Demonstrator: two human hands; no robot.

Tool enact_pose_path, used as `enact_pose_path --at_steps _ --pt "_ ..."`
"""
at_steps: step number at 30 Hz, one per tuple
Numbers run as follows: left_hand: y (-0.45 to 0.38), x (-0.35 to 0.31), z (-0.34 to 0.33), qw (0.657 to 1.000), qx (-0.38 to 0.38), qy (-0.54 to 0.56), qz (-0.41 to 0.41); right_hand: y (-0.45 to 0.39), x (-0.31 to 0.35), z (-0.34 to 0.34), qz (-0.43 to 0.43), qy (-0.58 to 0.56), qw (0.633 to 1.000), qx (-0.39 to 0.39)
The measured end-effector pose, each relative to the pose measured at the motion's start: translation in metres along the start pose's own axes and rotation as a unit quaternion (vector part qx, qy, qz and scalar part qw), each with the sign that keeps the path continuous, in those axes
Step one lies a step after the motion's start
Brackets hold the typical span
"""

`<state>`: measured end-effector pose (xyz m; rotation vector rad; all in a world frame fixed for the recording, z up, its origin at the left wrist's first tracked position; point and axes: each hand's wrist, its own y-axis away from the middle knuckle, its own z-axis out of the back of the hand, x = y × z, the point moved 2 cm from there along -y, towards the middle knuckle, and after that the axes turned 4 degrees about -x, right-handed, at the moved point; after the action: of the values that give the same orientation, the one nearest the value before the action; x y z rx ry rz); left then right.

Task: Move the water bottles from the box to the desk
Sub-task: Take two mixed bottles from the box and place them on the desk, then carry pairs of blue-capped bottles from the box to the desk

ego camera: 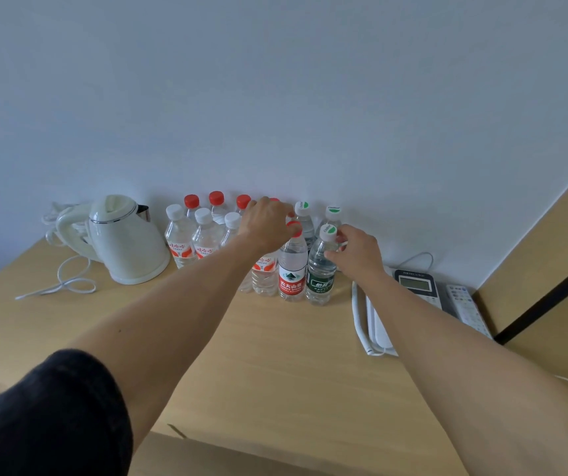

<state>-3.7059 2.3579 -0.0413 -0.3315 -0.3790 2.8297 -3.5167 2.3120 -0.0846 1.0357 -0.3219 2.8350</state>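
Against the wall on the bench [275, 355], many bottles already stand; my left hand [267, 225] pinches a red-capped bottle [292, 266], right hand [358, 250] the green-label bottle [321, 269]. I see no box, so what remains is unclear.

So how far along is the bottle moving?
Well along: a cluster of bottles already stands on the desk beside the kettle. The left hand grips the red-capped bottle; the right hand the green-labelled bottle. The box's contents aren't visible.

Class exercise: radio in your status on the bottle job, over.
Left hand gripping red-capped bottle by its cap. Right hand gripping green-label bottle by its neck. Both standing on desk. Phone close right.
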Motion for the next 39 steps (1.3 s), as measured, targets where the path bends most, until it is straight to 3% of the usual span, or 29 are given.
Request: enact_pose_path --at_steps 8,13,19,27,39 --pt "-0.003 0.018 0.033 0.995 -0.042 -0.047 0.076 -0.003 0.006 0.024 0.022 -0.01 0.999 -0.032" --pt "-0.013 0.013 0.041 0.996 -0.012 -0.042 0.083 -0.012 0.012 0.049 0.009 0.048 0.997 -0.054" --pt "-0.028 -0.018 0.032 0.998 0.041 -0.039 -0.006 -0.004 0.018 0.068 -0.027 0.115 0.992 -0.042" --pt "-0.027 -0.075 0.014 0.985 0.085 -0.016 -0.15 0.044 0.004 0.1 -0.147 0.175 0.972 -0.055" --pt "0.089 -0.234 -0.005 0.903 0.136 0.045 -0.406 0.234 -0.052 0.154 -0.385 0.217 0.89 -0.111"
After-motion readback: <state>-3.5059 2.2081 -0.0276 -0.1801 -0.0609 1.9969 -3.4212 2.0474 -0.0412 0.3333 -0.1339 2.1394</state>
